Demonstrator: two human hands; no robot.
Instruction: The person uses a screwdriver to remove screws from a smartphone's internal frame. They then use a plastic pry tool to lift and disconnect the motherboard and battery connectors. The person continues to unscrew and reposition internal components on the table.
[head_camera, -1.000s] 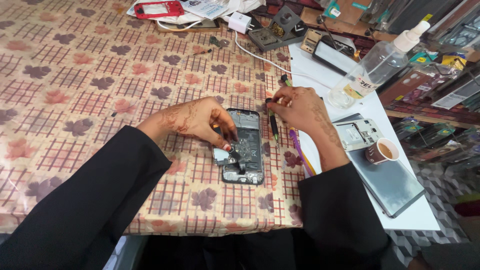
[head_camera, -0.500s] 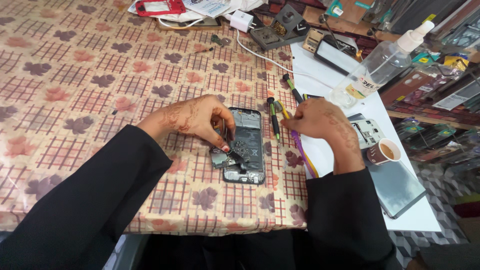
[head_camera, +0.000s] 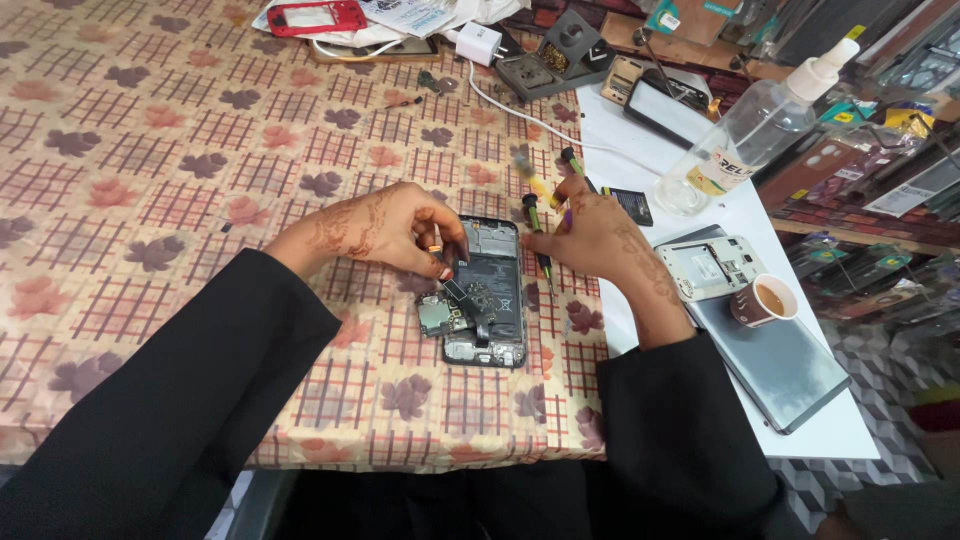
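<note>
My hands at the opened phone (head_camera: 487, 292) on the desk (head_camera: 180, 150).

The desk carries a checked cloth with leaf prints, and the phone lies on it face down, back removed, insides showing. Right of the phone sit a flat grey slab (head_camera: 775, 365), a clear spray bottle (head_camera: 755, 130), a pale phone frame (head_camera: 715, 268) and a small paper cup (head_camera: 765, 300) of brown drink. My left hand (head_camera: 385, 228) rests at the phone's upper left edge, fingers pinched on thin tweezers (head_camera: 462, 298) over a loose circuit board (head_camera: 437, 315). My right hand (head_camera: 597, 235) lies just right of the phone, fingers curled among the screwdrivers (head_camera: 535, 225); whether it grips one I cannot tell.
</note>
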